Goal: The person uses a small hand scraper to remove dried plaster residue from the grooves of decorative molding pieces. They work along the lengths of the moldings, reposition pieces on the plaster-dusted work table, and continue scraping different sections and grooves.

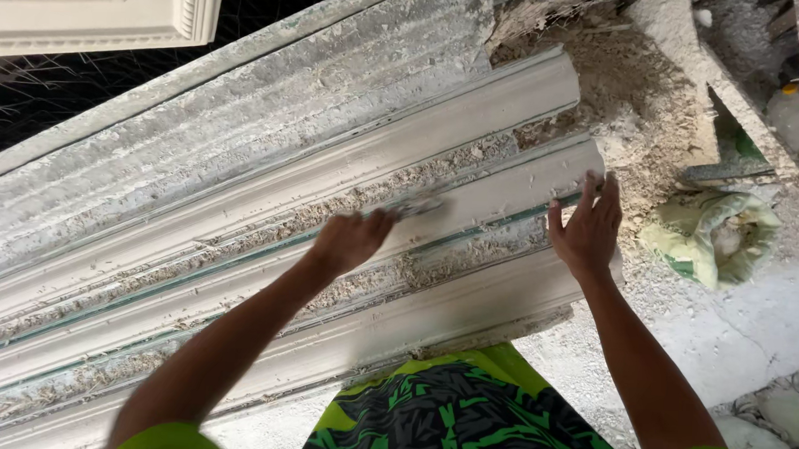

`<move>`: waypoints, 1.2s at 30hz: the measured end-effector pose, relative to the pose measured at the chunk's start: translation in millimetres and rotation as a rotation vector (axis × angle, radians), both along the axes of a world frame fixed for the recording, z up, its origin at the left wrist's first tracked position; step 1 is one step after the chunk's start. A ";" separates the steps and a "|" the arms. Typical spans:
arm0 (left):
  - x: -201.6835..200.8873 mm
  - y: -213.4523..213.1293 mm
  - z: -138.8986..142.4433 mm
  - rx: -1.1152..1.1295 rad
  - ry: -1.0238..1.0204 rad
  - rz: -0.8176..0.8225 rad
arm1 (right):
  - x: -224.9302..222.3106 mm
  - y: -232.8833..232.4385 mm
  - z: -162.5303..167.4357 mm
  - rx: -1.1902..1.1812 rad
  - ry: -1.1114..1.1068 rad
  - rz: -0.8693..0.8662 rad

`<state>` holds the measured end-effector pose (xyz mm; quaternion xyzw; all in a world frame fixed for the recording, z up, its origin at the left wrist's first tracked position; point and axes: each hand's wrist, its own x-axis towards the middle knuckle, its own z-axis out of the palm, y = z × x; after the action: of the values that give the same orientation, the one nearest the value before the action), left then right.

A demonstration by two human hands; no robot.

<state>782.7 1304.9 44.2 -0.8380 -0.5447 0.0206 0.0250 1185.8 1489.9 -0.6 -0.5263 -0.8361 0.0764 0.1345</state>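
Note:
Long white plaster cornice mouldings (237, 235) lie side by side on a work surface, running from lower left to upper right, with fibres and crumbs in the grooves between them. My left hand (352, 239) is closed on a small flat tool (418, 204), blurred, whose blade rests on the middle moulding. My right hand (588, 228) is open with fingers spread, pressing on the right end of the moulding (564, 169).
A heap of plaster dust and fibre (638, 100) lies past the mouldings' right ends. A crumpled pale green sack (713, 234) sits on the floor at right. A white framed plaster panel (86, 9) is at top left, above dark netting (28, 100).

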 end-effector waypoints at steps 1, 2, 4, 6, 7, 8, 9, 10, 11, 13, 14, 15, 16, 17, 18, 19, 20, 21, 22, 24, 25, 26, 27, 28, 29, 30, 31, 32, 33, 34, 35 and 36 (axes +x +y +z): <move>-17.8 -15.6 11.4 -0.027 0.025 -0.001 | 0.0 -0.1 -0.7 0.002 -0.036 -0.016; -33.1 -29.2 23.2 -0.061 0.047 0.001 | -0.8 -1.4 -2.0 -0.003 -0.075 -0.029; -46.1 -40.3 41.2 -0.070 0.081 -0.004 | -1.5 -4.2 -4.8 -0.027 -0.027 -0.009; -34.3 -27.2 47.7 -0.078 0.089 -0.007 | -1.2 -5.5 -6.1 -0.025 -0.011 0.003; -19.2 -11.4 45.3 -0.090 0.087 -0.003 | -1.7 -5.9 -6.4 -0.019 -0.012 0.010; 1.1 9.5 38.9 -0.292 -0.050 0.104 | -2.4 -5.6 -6.4 -0.001 -0.007 0.011; 21.1 30.9 31.2 -0.490 -0.189 0.210 | -2.7 -4.9 -5.6 -0.004 -0.008 0.007; 42.8 52.8 20.3 -0.463 -0.072 0.140 | -3.0 -4.7 -4.7 -0.013 -0.009 0.008; 59.4 71.7 10.7 -0.435 0.046 0.069 | -3.2 -4.2 -3.6 -0.020 -0.011 0.005; 70.8 86.9 -4.7 -0.229 0.042 0.011 | -2.6 -4.2 -1.7 -0.025 -0.013 -0.016; 65.7 83.3 -8.3 -0.133 0.035 -0.020 | -1.7 -4.0 -1.1 -0.034 -0.018 -0.027; 53.4 72.9 -8.8 -0.078 0.005 -0.025 | -1.2 -5.4 -1.4 -0.062 -0.001 -0.024; 37.3 57.8 -6.0 -0.024 -0.031 -0.025 | 2.0 -5.0 -1.3 -0.091 0.011 -0.018; 16.6 38.1 -0.4 -0.080 -0.080 -0.006 | 2.2 -4.9 -3.0 -0.115 0.035 -0.011; -3.8 19.1 7.5 -0.132 -0.121 0.017 | 2.7 -3.8 -5.0 -0.119 0.029 -0.019; -22.4 -0.4 16.8 -0.155 -0.046 0.002 | 3.1 -3.2 -7.6 -0.128 0.024 -0.025; -35.7 -14.9 26.3 -0.183 0.027 -0.012 | 3.5 -2.5 -10.2 -0.141 0.016 -0.031; -41.4 -22.5 34.8 -0.136 0.059 -0.018 | 3.4 -1.4 -12.9 -0.154 -0.001 -0.025; -38.5 -21.0 40.4 -0.083 0.093 -0.032 | 2.8 0.1 -15.4 -0.159 -0.017 -0.027; -7.4 7.1 44.1 -0.280 -0.050 0.101 | 3.8 0.7 -17.4 -0.171 -0.026 -0.017; 20.7 36.6 39.9 -0.533 -0.222 0.249 | 4.1 0.7 -17.3 -0.180 -0.015 -0.007; 50.5 64.1 34.9 -0.617 -0.300 0.284 | 4.4 -0.3 -16.6 -0.184 -0.005 -0.004; 83.1 100.4 26.3 -0.617 -0.128 0.200 | 5.4 -1.4 -14.9 -0.198 -0.003 -0.011; 109.6 125.9 20.1 -0.287 -0.088 0.023 | 5.0 -2.7 -13.3 -0.207 0.001 -0.020; 131.9 151.7 12.4 -0.235 -0.068 0.017 | 5.6 -3.0 -11.2 -0.210 0.006 -0.033; 143.8 164.2 9.0 -0.191 -0.047 0.010 | 6.0 -4.9 -9.2 -0.209 0.016 -0.035; 147.5 168.8 10.1 -0.250 -0.061 0.022 | 5.6 -5.9 -8.0 -0.206 0.032 -0.036; 142.4 165.0 7.8 -0.293 -0.072 0.043 | 5.6 -3.8 -7.0 -0.189 0.049 -0.029; 129.7 151.9 11.1 -0.346 -0.081 0.072 | 5.4 -4.1 -6.8 -0.169 0.041 -0.032; 112.9 136.3 16.2 -0.256 -0.048 0.030 | 5.7 -3.5 -7.0 -0.161 0.031 -0.034; 92.8 116.5 23.2 -0.168 -0.017 -0.014 | 5.8 -3.1 -7.9 -0.155 0.019 -0.037; 76.6 99.6 29.7 -0.212 0.025 -0.014 | 6.4 -2.5 -8.9 -0.155 0.023 -0.030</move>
<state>859.4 1404.5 73.9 -0.8395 -0.5331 0.0883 -0.0568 1192.2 1487.4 -9.5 -0.5466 -0.8182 0.1448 0.1040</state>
